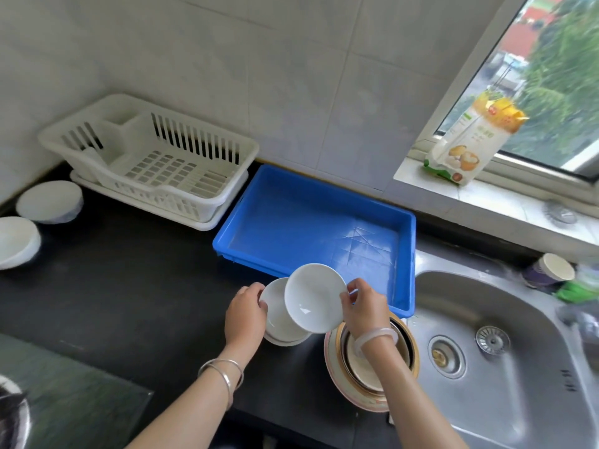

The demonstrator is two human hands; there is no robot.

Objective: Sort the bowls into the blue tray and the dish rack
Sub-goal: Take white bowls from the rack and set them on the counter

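The right hand (363, 306) pinches the rim of a small white bowl (314, 298) between thumb and fingertips, holding it tilted, with its hollow turned up toward me, just clear of what lies beneath. The left hand (244, 314) is curled on the rim of the stack (280, 322) the bowl overlaps, at least one more white bowl on the black counter (129, 286), steadying it. What counts for the coming move is the blue tray (291, 222). It sits at twelve to one o'clock from the hands, just beyond them, its long axis running from about ten o'clock to between three and four. Its near edge already passes behind the lifted bowl's far rim. The right hand is the nearer one to it, so I judge a short push forward and a lowering would land the bowl on the tray's bare floor. The white rack (155, 170) stands at ten o'clock, well apart, touching the tray's left end. That side is closer to the left hand, though a real reach across the counter. Under the right wrist is a pile (340, 374) of gold-rimmed dishes, right beside the sink (502, 303) at three o'clock. Lowering the elbow carelessly could clip it. Far off at nine o'clock two more white bowls (48, 200) sit near the counter's edge.
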